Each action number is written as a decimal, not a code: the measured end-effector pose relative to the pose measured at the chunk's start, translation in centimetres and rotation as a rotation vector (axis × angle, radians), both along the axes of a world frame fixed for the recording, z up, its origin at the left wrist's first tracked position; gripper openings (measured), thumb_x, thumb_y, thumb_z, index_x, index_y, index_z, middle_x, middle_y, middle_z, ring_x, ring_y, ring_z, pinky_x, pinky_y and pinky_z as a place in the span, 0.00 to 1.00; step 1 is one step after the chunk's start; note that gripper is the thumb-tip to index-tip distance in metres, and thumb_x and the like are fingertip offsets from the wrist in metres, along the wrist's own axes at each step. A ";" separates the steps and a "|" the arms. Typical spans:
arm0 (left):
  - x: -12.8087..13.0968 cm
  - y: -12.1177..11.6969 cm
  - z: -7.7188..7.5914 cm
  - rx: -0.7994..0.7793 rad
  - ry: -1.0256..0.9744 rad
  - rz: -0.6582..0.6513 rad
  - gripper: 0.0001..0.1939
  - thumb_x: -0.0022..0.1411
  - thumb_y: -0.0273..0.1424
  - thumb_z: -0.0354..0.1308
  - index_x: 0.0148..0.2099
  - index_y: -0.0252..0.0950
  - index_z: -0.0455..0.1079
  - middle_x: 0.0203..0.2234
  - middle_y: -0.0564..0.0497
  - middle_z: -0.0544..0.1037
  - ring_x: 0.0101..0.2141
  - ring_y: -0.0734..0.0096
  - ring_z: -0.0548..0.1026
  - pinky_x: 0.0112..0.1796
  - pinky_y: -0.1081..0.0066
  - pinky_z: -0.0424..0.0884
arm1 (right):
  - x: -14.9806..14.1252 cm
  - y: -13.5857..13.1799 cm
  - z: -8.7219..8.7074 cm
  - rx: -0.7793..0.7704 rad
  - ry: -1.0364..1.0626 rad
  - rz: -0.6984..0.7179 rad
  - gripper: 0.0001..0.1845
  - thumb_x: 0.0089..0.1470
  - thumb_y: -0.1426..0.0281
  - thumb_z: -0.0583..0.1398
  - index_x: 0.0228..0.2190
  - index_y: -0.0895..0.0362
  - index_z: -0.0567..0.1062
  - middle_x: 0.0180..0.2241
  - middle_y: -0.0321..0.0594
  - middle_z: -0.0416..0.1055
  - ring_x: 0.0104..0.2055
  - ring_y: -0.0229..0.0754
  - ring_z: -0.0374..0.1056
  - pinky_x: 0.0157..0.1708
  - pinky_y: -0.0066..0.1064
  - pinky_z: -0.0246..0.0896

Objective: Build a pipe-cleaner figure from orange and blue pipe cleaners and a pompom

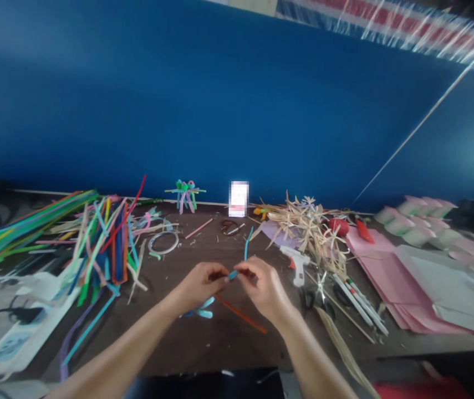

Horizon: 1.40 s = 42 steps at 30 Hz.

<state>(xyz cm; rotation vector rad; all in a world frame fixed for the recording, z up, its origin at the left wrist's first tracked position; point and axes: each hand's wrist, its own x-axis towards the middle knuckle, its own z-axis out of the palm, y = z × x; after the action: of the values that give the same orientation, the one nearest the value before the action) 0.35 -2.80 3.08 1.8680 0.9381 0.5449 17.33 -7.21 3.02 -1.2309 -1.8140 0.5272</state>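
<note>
Above the middle of the brown table, my left hand (203,285) and my right hand (261,282) meet, fingertips nearly touching. Both pinch a short blue pipe cleaner (232,275) between them. A longer blue strand (249,244) rises behind my right hand; whether it joins the pinched piece I cannot tell. Under my left hand, partly hidden, are light blue looped pieces (204,313). An orange pipe cleaner (243,316) slants out below the hands toward the right.
Many coloured pipe cleaners (116,244) and a white power strip (16,343) lie left. A small pipe-cleaner figure (185,197) stands at the back. Right are a glue gun (297,263), scissors (322,296), straw-like flowers (303,221), pens (359,307) and pink sheets (380,277).
</note>
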 end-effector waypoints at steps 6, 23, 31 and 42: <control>0.2 0.0 0.0 -0.103 -0.046 -0.046 0.11 0.53 0.34 0.51 0.26 0.31 0.67 0.16 0.57 0.64 0.19 0.79 0.60 0.22 0.79 0.56 | 0.0 -0.4 0.4 0.055 -0.179 0.002 0.06 0.50 0.75 0.55 0.31 0.56 0.71 0.29 0.38 0.68 0.33 0.39 0.63 0.33 0.28 0.57; -0.2 -0.2 -0.4 -0.273 -0.128 0.040 0.11 0.50 0.34 0.52 0.24 0.31 0.66 0.14 0.58 0.64 0.17 0.81 0.59 0.20 0.79 0.54 | -0.7 -0.5 1.0 0.218 -0.447 0.032 0.07 0.51 0.77 0.52 0.30 0.56 0.69 0.28 0.39 0.67 0.34 0.40 0.62 0.34 0.30 0.56; -0.3 0.0 -1.1 -0.347 -0.200 0.040 0.09 0.48 0.32 0.53 0.23 0.30 0.65 0.12 0.57 0.64 0.15 0.80 0.59 0.18 0.78 0.53 | -0.9 -0.6 0.9 0.289 -0.489 0.027 0.08 0.51 0.78 0.51 0.28 0.56 0.68 0.27 0.39 0.66 0.32 0.40 0.60 0.31 0.30 0.54; -0.4 -0.8 -0.5 -0.334 -0.232 0.015 0.13 0.51 0.36 0.54 0.24 0.29 0.67 0.14 0.56 0.65 0.18 0.80 0.60 0.21 0.78 0.55 | -1.5 -1.1 0.2 0.251 -0.335 -0.042 0.07 0.49 0.79 0.51 0.24 0.57 0.65 0.25 0.38 0.64 0.30 0.39 0.61 0.30 0.29 0.54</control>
<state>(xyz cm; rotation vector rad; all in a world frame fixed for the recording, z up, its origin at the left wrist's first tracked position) -0.10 -3.63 2.58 1.4662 0.8320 0.5622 15.83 -8.29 3.23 -1.2318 -2.0528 0.0647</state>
